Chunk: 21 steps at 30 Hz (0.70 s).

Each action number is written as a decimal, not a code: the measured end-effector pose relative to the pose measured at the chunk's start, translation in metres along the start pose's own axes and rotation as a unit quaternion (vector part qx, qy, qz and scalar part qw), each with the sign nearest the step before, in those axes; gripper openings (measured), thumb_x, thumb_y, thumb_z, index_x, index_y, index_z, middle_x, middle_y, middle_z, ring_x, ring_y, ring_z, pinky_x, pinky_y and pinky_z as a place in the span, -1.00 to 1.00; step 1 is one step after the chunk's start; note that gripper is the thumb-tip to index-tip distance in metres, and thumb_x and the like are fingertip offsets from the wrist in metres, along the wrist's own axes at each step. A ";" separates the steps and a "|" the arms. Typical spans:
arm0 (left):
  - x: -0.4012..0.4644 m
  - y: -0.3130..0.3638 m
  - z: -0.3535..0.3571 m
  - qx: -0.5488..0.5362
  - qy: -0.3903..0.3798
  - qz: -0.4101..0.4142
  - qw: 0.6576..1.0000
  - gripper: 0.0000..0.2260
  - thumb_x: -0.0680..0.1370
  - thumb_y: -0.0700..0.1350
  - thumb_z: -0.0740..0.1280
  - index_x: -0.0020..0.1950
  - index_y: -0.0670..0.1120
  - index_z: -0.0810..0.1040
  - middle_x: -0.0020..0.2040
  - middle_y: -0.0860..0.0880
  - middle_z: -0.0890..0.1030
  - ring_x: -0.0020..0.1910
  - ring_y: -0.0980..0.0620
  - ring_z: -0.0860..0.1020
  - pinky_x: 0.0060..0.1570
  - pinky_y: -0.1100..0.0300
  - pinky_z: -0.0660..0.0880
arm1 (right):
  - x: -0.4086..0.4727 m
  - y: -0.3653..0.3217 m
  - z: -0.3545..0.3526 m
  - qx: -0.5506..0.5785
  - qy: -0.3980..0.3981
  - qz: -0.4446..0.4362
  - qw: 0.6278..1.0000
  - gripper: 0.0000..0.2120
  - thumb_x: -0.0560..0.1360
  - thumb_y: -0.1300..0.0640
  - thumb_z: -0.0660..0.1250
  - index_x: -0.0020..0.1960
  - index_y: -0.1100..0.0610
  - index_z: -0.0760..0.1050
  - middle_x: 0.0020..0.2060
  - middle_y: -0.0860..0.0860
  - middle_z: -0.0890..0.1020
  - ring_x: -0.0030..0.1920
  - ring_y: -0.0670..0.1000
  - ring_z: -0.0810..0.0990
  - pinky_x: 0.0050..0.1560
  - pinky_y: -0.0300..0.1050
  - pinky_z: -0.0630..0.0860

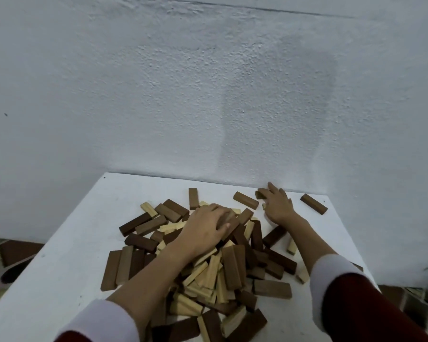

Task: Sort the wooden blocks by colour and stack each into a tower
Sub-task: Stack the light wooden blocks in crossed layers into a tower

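Sleeves (351, 290) red with white cuffs, at bottom edge. Mixed pile of dark and pale wooden blocks (215, 267) heaped mid white worktop (67, 262), unsorted, no tower. Left hand (205, 228) lies atop pile, fingers curled over blocks. Right hand (277, 206) near wall, fingers spread, touching dark block (260, 194); grasp unclear.

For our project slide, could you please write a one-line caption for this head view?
Left hand on a mixed pile of blocks, right hand by the wall.

Home corner, rough white wall (158, 95), tiled floor (17, 250)
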<state>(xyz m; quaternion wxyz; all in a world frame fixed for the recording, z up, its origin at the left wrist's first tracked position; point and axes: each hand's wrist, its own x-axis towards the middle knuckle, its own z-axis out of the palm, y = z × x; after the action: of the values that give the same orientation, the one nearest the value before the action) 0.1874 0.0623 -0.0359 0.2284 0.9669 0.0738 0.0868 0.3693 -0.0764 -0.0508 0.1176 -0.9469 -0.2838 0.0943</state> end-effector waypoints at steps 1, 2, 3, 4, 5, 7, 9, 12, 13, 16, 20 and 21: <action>-0.001 0.000 0.000 0.000 0.000 -0.001 1.000 -0.63 0.60 -0.02 0.19 0.41 -0.02 0.36 0.35 0.01 0.43 0.31 0.01 0.36 0.31 0.11 0.26 | 0.001 0.001 0.001 0.000 -0.004 0.002 1.000 -0.52 0.60 0.24 0.05 0.49 0.00 0.13 0.52 0.05 0.03 0.48 0.19 0.01 0.42 0.15 0.05; -0.001 0.000 0.000 -0.001 0.002 -0.001 1.000 -0.63 0.61 -0.02 0.19 0.41 -0.02 0.36 0.36 0.01 0.43 0.31 0.01 0.35 0.31 0.10 0.25 | 0.000 0.001 0.001 -0.002 0.001 -0.006 1.000 -0.52 0.60 0.25 0.06 0.48 -0.01 0.15 0.50 0.08 0.10 0.44 0.21 0.09 0.39 0.10 0.15; -0.001 0.000 -0.001 -0.005 0.001 0.000 1.000 -0.63 0.61 -0.02 0.19 0.41 -0.03 0.36 0.36 0.01 0.43 0.31 0.01 0.36 0.31 0.10 0.25 | -0.003 0.001 0.002 -0.005 0.008 -0.016 1.000 -0.51 0.58 0.27 0.06 0.47 -0.02 0.18 0.44 0.10 0.19 0.37 0.22 0.17 0.30 0.06 0.26; -0.001 0.000 -0.001 -0.012 0.002 0.000 1.000 -0.63 0.60 -0.03 0.19 0.41 -0.03 0.36 0.35 0.00 0.43 0.30 0.01 0.37 0.30 0.10 0.26 | -0.007 0.000 0.002 -0.006 0.009 -0.024 1.000 -0.50 0.56 0.30 0.07 0.45 -0.02 0.22 0.38 0.10 0.26 0.30 0.21 0.23 0.20 0.03 0.32; -0.001 0.000 -0.002 -0.020 0.004 -0.001 1.000 -0.64 0.60 -0.03 0.20 0.40 -0.04 0.37 0.34 -0.01 0.44 0.29 0.00 0.37 0.28 0.10 0.28 | -0.012 -0.002 0.003 -0.005 0.011 -0.029 1.000 -0.49 0.54 0.32 0.07 0.44 -0.01 0.25 0.33 0.10 0.30 0.25 0.20 0.26 0.13 0.00 0.34; -0.002 0.000 -0.003 -0.032 0.007 -0.006 0.999 -0.64 0.60 -0.04 0.20 0.39 -0.07 0.39 0.32 -0.03 0.46 0.27 -0.01 0.39 0.25 0.12 0.29 | -0.024 -0.005 0.006 0.005 0.025 -0.043 0.999 -0.51 0.53 0.29 0.09 0.42 0.01 0.28 0.26 0.13 0.35 0.19 0.21 0.30 0.07 -0.06 0.29; -0.003 0.001 -0.003 -0.040 0.012 -0.010 0.999 -0.65 0.60 -0.05 0.21 0.38 -0.07 0.40 0.31 -0.03 0.47 0.26 -0.02 0.40 0.24 0.12 0.30 | -0.041 -0.008 0.008 0.015 0.044 -0.085 0.995 -0.55 0.54 0.23 0.05 0.41 0.05 0.30 0.20 0.15 0.39 0.17 0.20 0.34 0.04 -0.12 0.21; -0.005 0.002 -0.003 -0.044 0.015 -0.010 0.999 -0.65 0.59 -0.06 0.22 0.38 -0.07 0.40 0.31 -0.02 0.47 0.27 -0.01 0.39 0.26 0.12 0.30 | -0.054 -0.005 0.008 0.037 0.043 -0.123 0.991 -0.52 0.52 0.35 0.05 0.41 0.10 0.31 0.15 0.17 0.42 0.16 0.18 0.35 0.03 -0.15 0.18; -0.005 0.002 -0.003 -0.045 0.014 -0.010 0.999 -0.64 0.59 -0.06 0.22 0.39 -0.06 0.40 0.31 -0.02 0.47 0.27 0.00 0.39 0.27 0.12 0.29 | -0.054 -0.002 0.007 0.048 0.055 -0.116 0.991 -0.49 0.50 0.40 0.07 0.40 0.10 0.32 0.17 0.17 0.43 0.17 0.18 0.35 0.03 -0.14 0.21; -0.005 0.002 -0.003 -0.050 0.019 -0.007 0.999 -0.65 0.60 -0.07 0.21 0.38 -0.05 0.40 0.31 -0.01 0.46 0.27 0.01 0.38 0.26 0.13 0.29 | -0.040 0.020 -0.005 0.057 0.112 -0.025 0.992 -0.45 0.45 0.46 0.07 0.39 0.14 0.34 0.28 0.18 0.39 0.26 0.18 0.31 0.17 -0.05 0.30; -0.004 0.001 -0.002 -0.048 0.026 -0.003 0.998 -0.67 0.60 -0.07 0.21 0.37 -0.05 0.41 0.30 0.00 0.47 0.27 0.02 0.38 0.24 0.17 0.28 | -0.019 0.064 -0.017 0.009 0.120 0.098 0.988 -0.56 0.53 0.32 0.10 0.41 0.18 0.30 0.41 0.21 0.28 0.36 0.25 0.27 0.34 0.08 0.24; -0.004 0.001 -0.002 -0.049 0.027 -0.002 0.998 -0.67 0.60 -0.08 0.21 0.37 -0.04 0.41 0.30 0.00 0.47 0.28 0.03 0.37 0.24 0.17 0.28 | -0.017 0.073 -0.017 -0.002 0.101 0.109 0.989 -0.56 0.53 0.31 0.10 0.41 0.18 0.28 0.42 0.20 0.27 0.37 0.25 0.26 0.35 0.08 0.24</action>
<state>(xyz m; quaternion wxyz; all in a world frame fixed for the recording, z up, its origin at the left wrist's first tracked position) 0.1834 0.0619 -0.0344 0.2733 0.9517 0.0775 0.1164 0.3968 -0.1479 -0.0530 0.1330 -0.9771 -0.1660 0.0098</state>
